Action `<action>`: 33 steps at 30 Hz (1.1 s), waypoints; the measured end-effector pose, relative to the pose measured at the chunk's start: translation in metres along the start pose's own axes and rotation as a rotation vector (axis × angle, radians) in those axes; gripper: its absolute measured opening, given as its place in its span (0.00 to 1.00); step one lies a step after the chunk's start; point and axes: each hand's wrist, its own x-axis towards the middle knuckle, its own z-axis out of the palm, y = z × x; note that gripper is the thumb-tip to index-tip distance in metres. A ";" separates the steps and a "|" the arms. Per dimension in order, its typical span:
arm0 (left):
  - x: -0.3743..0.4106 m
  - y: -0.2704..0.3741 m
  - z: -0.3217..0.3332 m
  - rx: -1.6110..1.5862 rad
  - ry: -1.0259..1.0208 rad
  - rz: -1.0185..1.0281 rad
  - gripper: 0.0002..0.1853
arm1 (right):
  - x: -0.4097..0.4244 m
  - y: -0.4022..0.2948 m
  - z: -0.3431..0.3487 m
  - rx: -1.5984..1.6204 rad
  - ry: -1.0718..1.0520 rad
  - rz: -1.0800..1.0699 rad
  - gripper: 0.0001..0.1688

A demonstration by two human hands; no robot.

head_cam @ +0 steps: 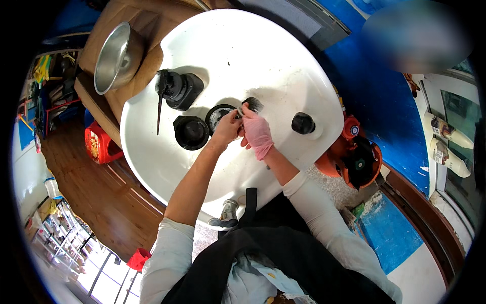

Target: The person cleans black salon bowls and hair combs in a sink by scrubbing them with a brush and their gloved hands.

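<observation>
Over a white shampoo basin (pixel 231 167), my bare left hand (pixel 228 127) meets my right hand (pixel 256 127), which wears a thin pink glove. Their fingertips come together around a small pale thing (pixel 240 111), too small to name. Just beyond the right fingers shows a black tint brush (pixel 255 103); its handle is hidden. A black bowl (pixel 217 116) with whitish wet residue is partly covered by my left hand. Beside it sits another black bowl (pixel 191 133). Farther left, a black tail comb (pixel 161 91) leans against dark stacked containers (pixel 184 91).
A black cup-like object (pixel 303 123) stands at the basin's right. The metal tap (pixel 229 211) is at the near edge. A steel bowl (pixel 117 59) rests on a brown padded chair (pixel 125 15). A red stool (pixel 100 142) stands left; an orange bin (pixel 374 163) right.
</observation>
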 end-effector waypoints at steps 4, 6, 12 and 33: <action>-0.003 -0.002 -0.002 0.031 -0.068 -0.007 0.20 | 0.038 -0.001 -0.028 0.223 0.186 0.007 0.19; -0.001 -0.009 -0.001 -0.017 -0.024 0.021 0.19 | 0.039 -0.001 -0.025 0.191 0.124 0.013 0.20; 0.001 -0.011 0.000 0.036 0.031 0.032 0.20 | 0.034 -0.002 -0.021 0.192 0.175 -0.118 0.19; 0.014 0.006 0.001 -0.153 0.023 -0.082 0.09 | 0.024 -0.010 -0.019 0.364 0.151 0.053 0.19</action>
